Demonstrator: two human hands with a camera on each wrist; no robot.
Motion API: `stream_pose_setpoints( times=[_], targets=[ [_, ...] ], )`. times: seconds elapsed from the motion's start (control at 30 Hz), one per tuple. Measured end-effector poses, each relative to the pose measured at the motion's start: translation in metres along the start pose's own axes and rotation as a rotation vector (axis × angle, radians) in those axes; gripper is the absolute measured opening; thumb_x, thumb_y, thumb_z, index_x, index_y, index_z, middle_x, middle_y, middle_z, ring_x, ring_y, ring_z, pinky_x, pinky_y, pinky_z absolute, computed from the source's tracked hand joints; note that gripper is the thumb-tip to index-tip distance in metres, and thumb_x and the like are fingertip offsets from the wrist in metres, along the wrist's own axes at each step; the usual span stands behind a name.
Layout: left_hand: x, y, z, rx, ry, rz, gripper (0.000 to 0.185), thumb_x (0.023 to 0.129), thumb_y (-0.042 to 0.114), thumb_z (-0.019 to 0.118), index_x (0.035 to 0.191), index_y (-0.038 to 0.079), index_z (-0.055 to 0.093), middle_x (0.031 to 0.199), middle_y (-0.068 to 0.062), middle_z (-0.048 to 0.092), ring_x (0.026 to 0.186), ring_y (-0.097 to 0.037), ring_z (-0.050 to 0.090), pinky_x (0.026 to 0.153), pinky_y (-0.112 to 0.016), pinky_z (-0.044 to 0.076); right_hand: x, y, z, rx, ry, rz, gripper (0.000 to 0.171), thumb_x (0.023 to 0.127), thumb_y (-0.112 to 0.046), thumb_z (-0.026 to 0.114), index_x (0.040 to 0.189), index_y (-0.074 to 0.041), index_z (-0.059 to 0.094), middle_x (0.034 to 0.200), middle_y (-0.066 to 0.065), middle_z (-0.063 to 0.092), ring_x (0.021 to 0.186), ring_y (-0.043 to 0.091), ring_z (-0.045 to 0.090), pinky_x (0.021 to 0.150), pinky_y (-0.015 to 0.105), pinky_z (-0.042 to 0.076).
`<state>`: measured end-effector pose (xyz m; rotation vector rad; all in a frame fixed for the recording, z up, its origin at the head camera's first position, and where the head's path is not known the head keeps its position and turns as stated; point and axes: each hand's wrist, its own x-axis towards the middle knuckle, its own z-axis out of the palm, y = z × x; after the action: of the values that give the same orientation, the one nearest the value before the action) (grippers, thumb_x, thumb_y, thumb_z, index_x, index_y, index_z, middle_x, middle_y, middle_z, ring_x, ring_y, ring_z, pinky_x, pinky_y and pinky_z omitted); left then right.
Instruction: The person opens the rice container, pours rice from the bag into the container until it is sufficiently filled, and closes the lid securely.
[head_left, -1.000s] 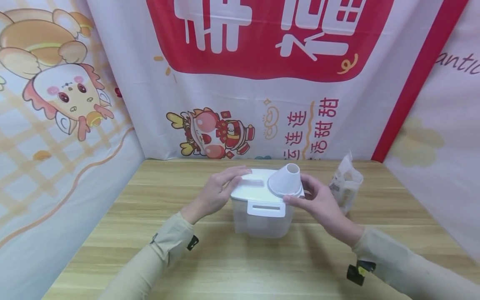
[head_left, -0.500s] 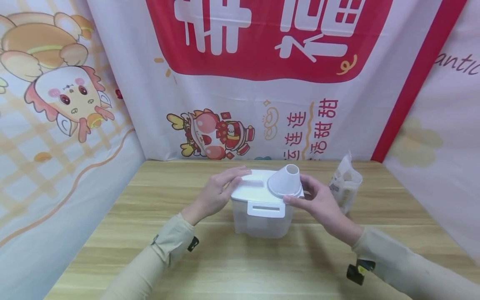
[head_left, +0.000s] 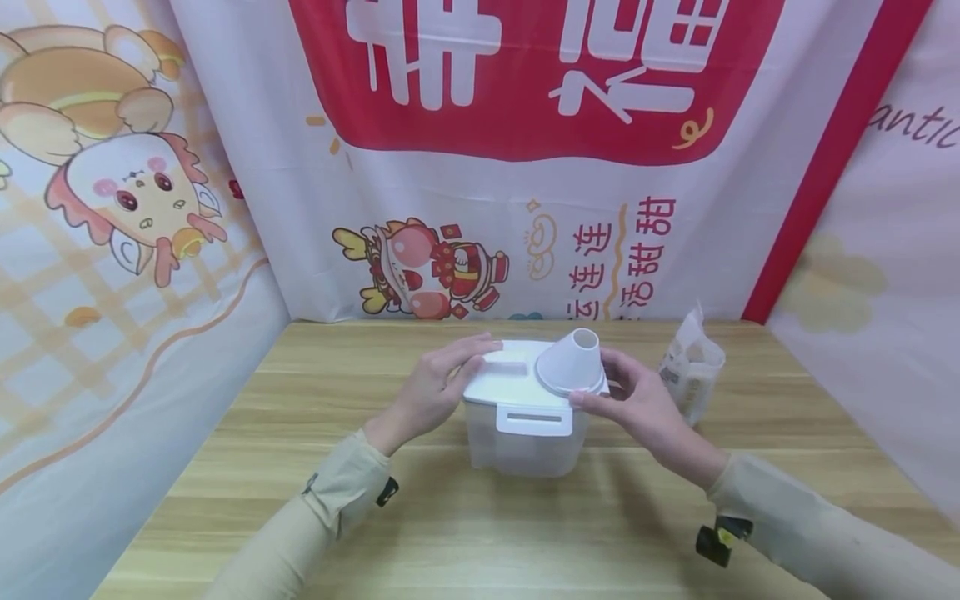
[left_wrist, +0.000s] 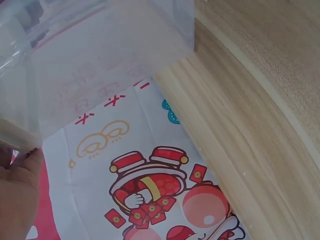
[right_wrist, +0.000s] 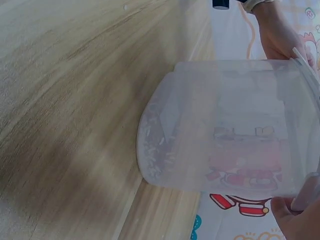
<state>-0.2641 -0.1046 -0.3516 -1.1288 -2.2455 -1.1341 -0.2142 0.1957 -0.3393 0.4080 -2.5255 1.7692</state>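
A clear plastic container (head_left: 525,446) with a white lid (head_left: 501,379) stands on the wooden table (head_left: 480,525). A white cone-shaped cup (head_left: 572,360) sits upside down on the lid's right part. My left hand (head_left: 438,385) rests on the lid's left edge, its fingers stretched flat over the top. My right hand (head_left: 633,400) grips the lid's right edge, thumb on the front corner and fingers curled behind the cone. In the right wrist view the container wall (right_wrist: 235,125) fills the middle, with the right thumb (right_wrist: 295,220) at its rim. The left wrist view shows the container wall (left_wrist: 100,65) close up.
A small clear bag of pale grains (head_left: 692,371) stands just right of my right hand. Printed cloth banners (head_left: 525,167) wall in the table at the back and on both sides. Bare wood lies in front of the container.
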Motion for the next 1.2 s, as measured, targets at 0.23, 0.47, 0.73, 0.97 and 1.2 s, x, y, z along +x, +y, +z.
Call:
stream_pose_setpoints(
  times=[0.23,0.47,0.73,0.97,1.2],
  targets=[
    [-0.002,0.007,0.001,0.004,0.003,-0.063,0.038,0.107,0.021,0.044,0.141,0.007,0.053,0.145,-0.003,0.049,0.136,-0.018,0.041,0.112,-0.038,0.033,0.003,0.003,-0.008,-0.018,-0.038,0.006,0.077,0.08,-0.037,0.082,0.144,-0.012,0.046,0.136,0.009,0.055,0.122,0.029,0.054,0.097,0.041,0.05],
    [-0.004,0.017,-0.004,-0.371,0.109,-0.553,0.059,0.108,0.04,0.03,0.15,-0.001,0.031,0.148,-0.018,0.042,0.131,-0.03,0.046,0.107,-0.042,0.04,0.01,0.006,-0.022,-0.005,-0.093,-0.059,0.081,0.08,-0.029,0.084,0.148,-0.018,0.042,0.146,0.003,0.046,0.133,0.027,0.043,0.107,0.042,0.039],
    [-0.011,0.022,-0.017,-0.678,0.09,-0.799,0.05,0.108,0.03,0.039,0.139,-0.008,0.044,0.137,-0.024,0.052,0.121,-0.034,0.055,0.097,-0.039,0.05,0.016,0.004,-0.025,0.021,-0.139,-0.067,0.079,0.079,-0.026,0.085,0.146,-0.017,0.044,0.145,0.003,0.048,0.134,0.027,0.042,0.11,0.045,0.035],
    [-0.016,0.022,-0.019,-0.803,0.052,-0.829,0.046,0.106,0.027,0.045,0.134,-0.009,0.051,0.132,-0.025,0.055,0.118,-0.034,0.057,0.097,-0.041,0.05,0.018,0.003,-0.02,0.02,-0.13,-0.033,0.081,0.075,-0.028,0.087,0.144,-0.015,0.047,0.139,0.005,0.054,0.125,0.028,0.052,0.101,0.043,0.046],
    [-0.017,0.022,-0.024,-0.858,0.026,-0.857,0.046,0.107,0.025,0.04,0.135,-0.011,0.048,0.133,-0.026,0.054,0.118,-0.035,0.057,0.096,-0.041,0.05,0.016,0.003,-0.018,0.005,-0.122,-0.028,0.076,0.077,-0.028,0.086,0.142,-0.014,0.05,0.135,0.005,0.057,0.121,0.028,0.056,0.094,0.042,0.051]
  ],
)
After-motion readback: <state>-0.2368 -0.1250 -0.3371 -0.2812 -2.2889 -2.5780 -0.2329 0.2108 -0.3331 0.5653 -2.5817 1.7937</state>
